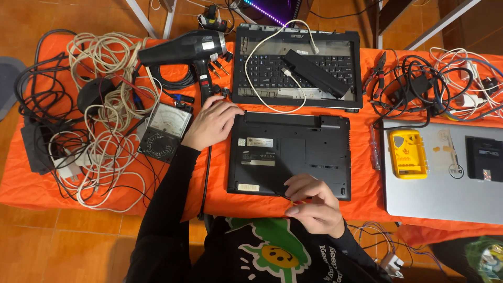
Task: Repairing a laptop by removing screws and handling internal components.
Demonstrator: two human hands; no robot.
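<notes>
A black laptop (293, 152) lies bottom-up on the orange table cloth (209, 194) in front of me. My left hand (211, 123) rests on its far left corner, fingers spread over the edge. My right hand (313, 204) is at the laptop's near edge, fingers closed on a small tool with a red and yellow handle (299, 201), its tip against the case.
Behind it lies an opened laptop base with keyboard (296, 68), a black battery (316, 73) and a white cable on top. A black hair dryer (183, 50), an analog multimeter (165, 131), tangled cables (99, 115), pliers (378, 73), a silver laptop (445, 178) with a yellow case (407, 154).
</notes>
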